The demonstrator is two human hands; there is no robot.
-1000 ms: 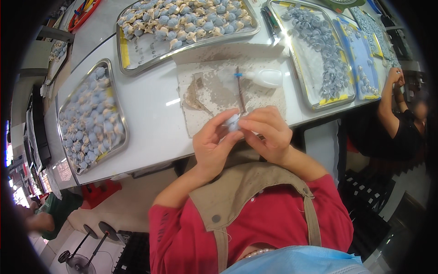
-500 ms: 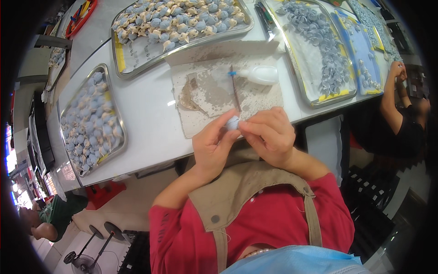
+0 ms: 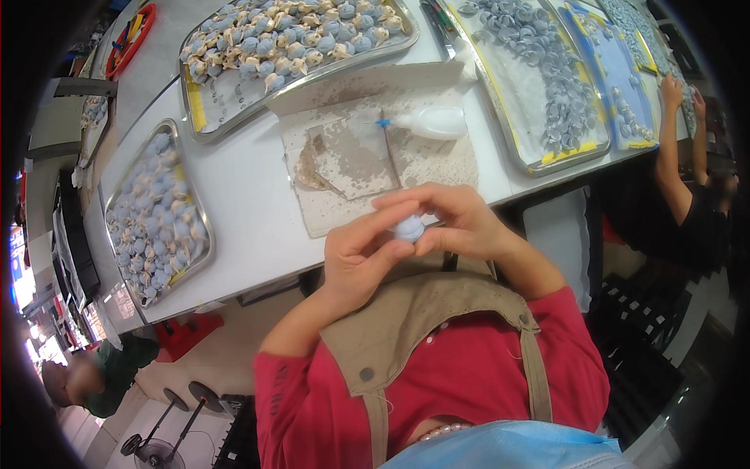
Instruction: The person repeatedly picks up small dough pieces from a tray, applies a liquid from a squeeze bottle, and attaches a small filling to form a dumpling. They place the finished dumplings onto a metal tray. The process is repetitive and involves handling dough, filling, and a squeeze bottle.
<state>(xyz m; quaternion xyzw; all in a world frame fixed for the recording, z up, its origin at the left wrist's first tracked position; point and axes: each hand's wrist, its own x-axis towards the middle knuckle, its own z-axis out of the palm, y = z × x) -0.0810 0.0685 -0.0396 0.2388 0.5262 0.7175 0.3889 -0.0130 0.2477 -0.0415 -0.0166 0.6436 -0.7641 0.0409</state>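
A small round pale-blue piece (image 3: pixel 408 228) is held between both hands, just off the table's front edge. My left hand (image 3: pixel 361 254) grips it from the left with the thumb and fingers closed. My right hand (image 3: pixel 457 223) closes on it from the right, thumb below and fingers arched over the top. Beyond the hands lies a stained piece of cardboard (image 3: pixel 336 215). On it rest a white squeeze bottle (image 3: pixel 439 123) with a blue tip and a thin brown stick (image 3: pixel 391 160).
Trays hold small blue and cream figures, one at the back (image 3: pixel 195 109), one at the left (image 3: pixel 205 227). At the right, a steel tray (image 3: pixel 512 144) holds grey-blue curved pieces beside a blue tray (image 3: pixel 637 94). A co-worker's arms (image 3: pixel 673 156) reach in at the far right.
My right hand has shifted its grip, its fingers now arching over the blue piece. The piece has come slightly nearer to me. The co-worker's hands at the right have moved apart.
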